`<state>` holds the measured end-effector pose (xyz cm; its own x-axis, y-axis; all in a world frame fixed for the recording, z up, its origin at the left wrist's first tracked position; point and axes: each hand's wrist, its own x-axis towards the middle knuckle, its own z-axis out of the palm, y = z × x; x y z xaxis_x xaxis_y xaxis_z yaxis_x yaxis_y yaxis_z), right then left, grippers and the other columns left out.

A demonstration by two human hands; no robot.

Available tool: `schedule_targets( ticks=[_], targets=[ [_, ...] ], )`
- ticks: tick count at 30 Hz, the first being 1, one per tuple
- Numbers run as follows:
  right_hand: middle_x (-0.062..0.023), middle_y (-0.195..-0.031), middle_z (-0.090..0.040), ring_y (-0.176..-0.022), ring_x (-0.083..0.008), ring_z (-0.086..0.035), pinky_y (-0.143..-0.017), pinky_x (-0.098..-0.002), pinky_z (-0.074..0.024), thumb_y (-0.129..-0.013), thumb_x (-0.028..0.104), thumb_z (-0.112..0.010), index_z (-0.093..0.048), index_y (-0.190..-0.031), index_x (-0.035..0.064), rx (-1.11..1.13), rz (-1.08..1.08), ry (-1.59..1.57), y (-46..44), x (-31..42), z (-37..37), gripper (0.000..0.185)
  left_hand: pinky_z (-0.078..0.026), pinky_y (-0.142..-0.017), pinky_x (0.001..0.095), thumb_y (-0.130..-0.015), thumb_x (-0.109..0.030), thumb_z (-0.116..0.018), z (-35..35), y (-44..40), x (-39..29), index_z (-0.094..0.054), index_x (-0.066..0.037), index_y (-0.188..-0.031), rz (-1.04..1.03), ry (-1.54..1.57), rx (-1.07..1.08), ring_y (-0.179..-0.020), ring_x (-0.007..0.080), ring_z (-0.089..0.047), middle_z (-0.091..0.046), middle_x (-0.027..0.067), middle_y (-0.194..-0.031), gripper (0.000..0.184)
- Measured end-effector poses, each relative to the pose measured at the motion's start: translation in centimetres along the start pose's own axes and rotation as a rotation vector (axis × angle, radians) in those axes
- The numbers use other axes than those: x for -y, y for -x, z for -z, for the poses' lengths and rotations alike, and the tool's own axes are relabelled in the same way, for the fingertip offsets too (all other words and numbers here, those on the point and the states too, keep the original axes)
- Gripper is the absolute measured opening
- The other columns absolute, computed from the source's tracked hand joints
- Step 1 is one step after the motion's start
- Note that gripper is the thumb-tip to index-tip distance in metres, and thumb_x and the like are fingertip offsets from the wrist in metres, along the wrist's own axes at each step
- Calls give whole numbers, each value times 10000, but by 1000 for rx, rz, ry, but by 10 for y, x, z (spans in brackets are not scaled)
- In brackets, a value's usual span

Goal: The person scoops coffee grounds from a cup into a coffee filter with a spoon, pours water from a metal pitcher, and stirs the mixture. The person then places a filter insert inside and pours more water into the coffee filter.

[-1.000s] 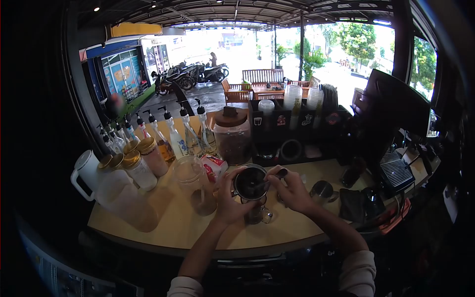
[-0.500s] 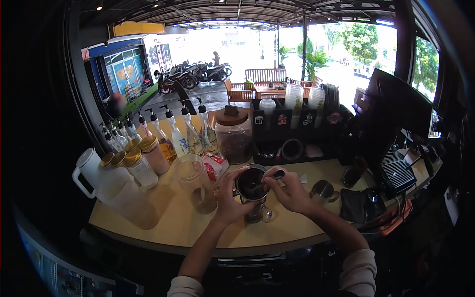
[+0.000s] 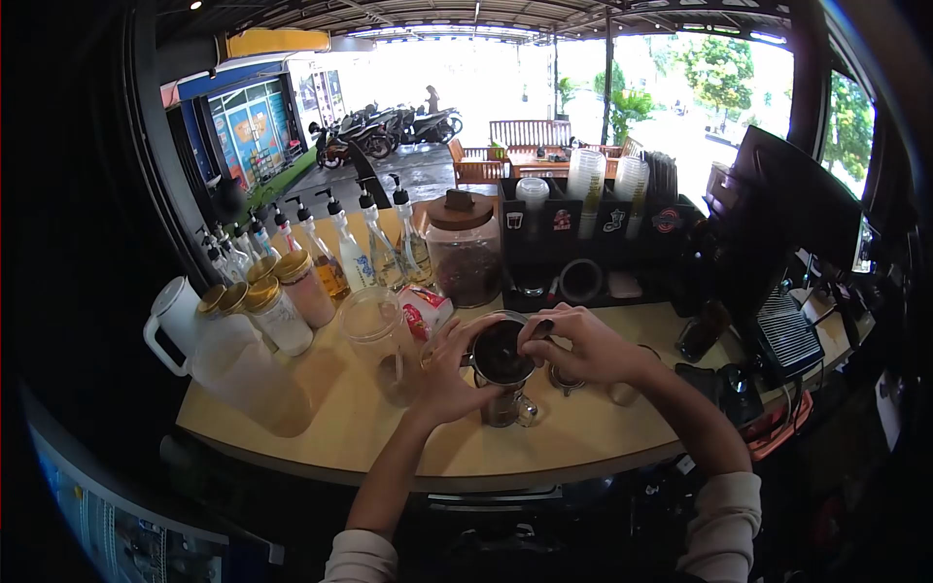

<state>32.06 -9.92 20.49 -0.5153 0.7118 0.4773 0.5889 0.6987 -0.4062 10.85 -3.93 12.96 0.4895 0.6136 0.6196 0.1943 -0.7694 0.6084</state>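
My left hand [image 3: 449,374] is curled around the side of a round, metal-rimmed cup [image 3: 477,360] with dark contents. A clear glass mug [image 3: 502,412] with a side handle stands directly below the cup; whether the two touch is hidden. In my right hand [image 3: 586,344], the fingers pinch a spoon [image 3: 539,332] over the cup, its lower end inside the dark contents. Left of the cup stands a clear plastic jar [image 3: 375,330]. A red-and-white packet [image 3: 425,311] lies behind my left hand.
Pump bottles [image 3: 352,255], lidded jars [image 3: 284,319] and a frosted pitcher [image 3: 238,374] crowd the left counter. A large wooden-lidded jar [image 3: 465,257] and a black cup organizer [image 3: 593,233] stand behind. A monitor [image 3: 802,194] is at right.
My right hand has shifted slightly up and right with the spoon, its wrist now partly covering the metal mug at right. My left hand stays around the cup. The view has tilted slightly.
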Motion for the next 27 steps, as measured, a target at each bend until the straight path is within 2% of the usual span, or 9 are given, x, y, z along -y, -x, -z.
schedule_targets(
  ticks=[1, 5, 7, 14, 20, 22, 23, 25, 27],
  targets=[
    [-113, -739, -629, -708, -244, -656, -685, -345, -492, -897, 114, -584, -623, -931, 1, 2, 1, -4, -3, -1, 3, 125, -418, -1021, 402, -581, -215, -847, 2, -1, -1, -496, -136, -1308, 32, -13, 69, -1247, 268, -456, -525, 83, -1293, 812],
    [-125, -702, -639, -644, -224, -665, -635, -339, -512, -891, 89, -574, -647, -905, -18, -20, 87, -98, -10, -4, 12, 130, -417, -1020, 409, -584, -227, -846, 1, -4, 2, -509, -133, -1297, -37, -26, 49, -1258, 269, -442, -552, 82, -1264, 794],
    [-138, -690, -652, -635, -225, -669, -622, -332, -516, -887, 77, -569, -653, -899, -30, 128, -40, -166, -11, -1, 12, 136, -181, -1146, 469, -611, -316, -822, 0, -7, 3, -477, -170, -1325, -81, 9, 50, -1187, 227, -548, -601, 68, -1237, 807],
    [-90, -678, -625, -639, -185, -642, -636, -304, -495, -921, 120, -548, -622, -860, -29, 244, -103, -201, -17, 0, 12, 177, -174, -1146, 476, -619, -321, -820, 0, -7, 4, -469, -170, -1326, -71, -1, 82, -1204, 239, -537, -588, 68, -1259, 804],
    [-106, -585, -594, -525, -168, -581, -545, -311, -466, -960, 256, -536, -628, -824, -53, 117, -101, -245, -20, -5, 5, 349, -176, -1148, 473, -625, -312, -814, 2, -5, 2, -465, -169, -1331, -94, -14, 62, -1212, 242, -531, -575, 61, -1279, 800],
    [-112, -573, -584, -523, -171, -579, -540, -314, -467, -958, 247, -541, -622, -805, -54, 171, -97, -213, -19, -5, 1, 347, -289, -1098, 487, -570, -263, -836, 2, -4, 1, -495, -129, -1310, -6, 28, 75, -1265, 362, -423, -568, 111, -1249, 825],
    [-112, -573, -584, -523, -171, -579, -540, -314, -467, -958, 247, -541, -622, -805, -54, 168, -97, -209, -21, -6, 1, 347, -289, -1098, 487, -570, -263, -836, 3, -4, 2, -495, -129, -1310, -11, 29, 76, -1265, 362, -423, -568, 111, -1249, 825],
    [-119, -576, -586, -525, -179, -586, -544, -312, -470, -956, 231, -544, -617, -789, -65, 14, -32, -260, -23, -9, 3, 347, -215, -1144, 460, -618, -303, -811, 4, -3, 6, -479, -171, -1326, -87, -33, 54, -1191, 244, -540, -589, 61, -1252, 793],
    [-118, -579, -590, -532, -182, -596, -546, -314, -473, -957, 222, -543, -620, -798, -64, 63, -39, -250, -19, -8, -2, 336, -221, -1142, 459, -616, -305, -812, 4, -2, 5, -484, -173, -1323, -62, -33, 46, -1176, 241, -550, -595, 63, -1242, 791]
  ],
)
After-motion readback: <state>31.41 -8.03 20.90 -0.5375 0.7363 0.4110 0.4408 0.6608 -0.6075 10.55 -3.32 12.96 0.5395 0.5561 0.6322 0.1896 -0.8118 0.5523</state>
